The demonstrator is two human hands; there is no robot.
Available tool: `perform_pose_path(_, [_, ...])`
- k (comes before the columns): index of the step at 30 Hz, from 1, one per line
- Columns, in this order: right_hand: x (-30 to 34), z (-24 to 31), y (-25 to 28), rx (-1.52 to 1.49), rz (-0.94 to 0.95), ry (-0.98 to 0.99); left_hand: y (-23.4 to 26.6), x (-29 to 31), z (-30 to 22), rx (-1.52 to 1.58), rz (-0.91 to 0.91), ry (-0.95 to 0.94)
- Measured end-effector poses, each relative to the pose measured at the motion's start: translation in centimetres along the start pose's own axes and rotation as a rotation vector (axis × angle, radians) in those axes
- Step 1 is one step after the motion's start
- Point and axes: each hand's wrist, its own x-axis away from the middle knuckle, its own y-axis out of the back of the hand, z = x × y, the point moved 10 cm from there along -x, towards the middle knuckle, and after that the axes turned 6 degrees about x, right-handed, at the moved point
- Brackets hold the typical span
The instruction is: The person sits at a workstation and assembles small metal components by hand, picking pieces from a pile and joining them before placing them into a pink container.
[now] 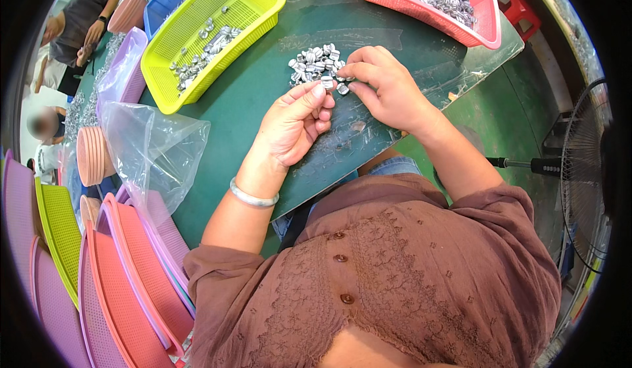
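Observation:
My left hand (pixel 296 123) is closed, pinching a small silvery metal ring-like part (pixel 326 82) between thumb and fingertips. A light bangle circles that wrist. To its right, my right hand (pixel 388 90) has thumb and index finger apart, their tips at the edge of a loose pile of similar metal parts (pixel 315 62). One single metal part (pixel 342 89) lies beside the right thumb tip; whether the thumb touches it I cannot tell. The pile rests on the dark green tabletop (pixel 250 131), just beyond both hands.
A yellow-green basket (pixel 260 22) with some metal parts stands far left, a pink basket (pixel 484 22) full of them far right. Clear plastic bag (pixel 158 151) and stacked coloured baskets (pixel 125 282) sit left. A fan (pixel 586 170) stands right; a person (pixel 82 26) works beyond.

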Motion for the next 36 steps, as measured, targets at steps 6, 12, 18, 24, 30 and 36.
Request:
perform_pose_path(6, [0.3, -0.2, -1.0, 0.105, 0.073, 0.021, 0.2, 0.1, -0.8, -0.079, -0.05, -0.053])
perform_pose_path(12, [0.2, -0.1, -1.0, 0.07, 0.045, 0.023, 0.5, 0.3, -0.9, -0.185, -0.106, -0.076])
perform_pose_path(18, [0.0, 2.4, 1.0, 0.04, -0.112, 0.128, 0.3, 0.6, -0.3, -0.332, -0.176, -0.102])
perform_pose_path(24, [0.1, 3.3, 1.5, -0.036, -0.189, 0.169, 0.1, 0.5, -0.6, -0.295, -0.132, -0.148])
perform_pose_path(30, [0.1, 3.0, 1.5, -0.121, -0.195, 0.141, 0.2, 0.4, -0.4, -0.233, -0.118, -0.14])
perform_pose_path(36, [0.3, 1.2, 0.9, -0.249, -0.169, -0.04, 0.6, 0.3, -0.2, -0.117, -0.115, -0.116])
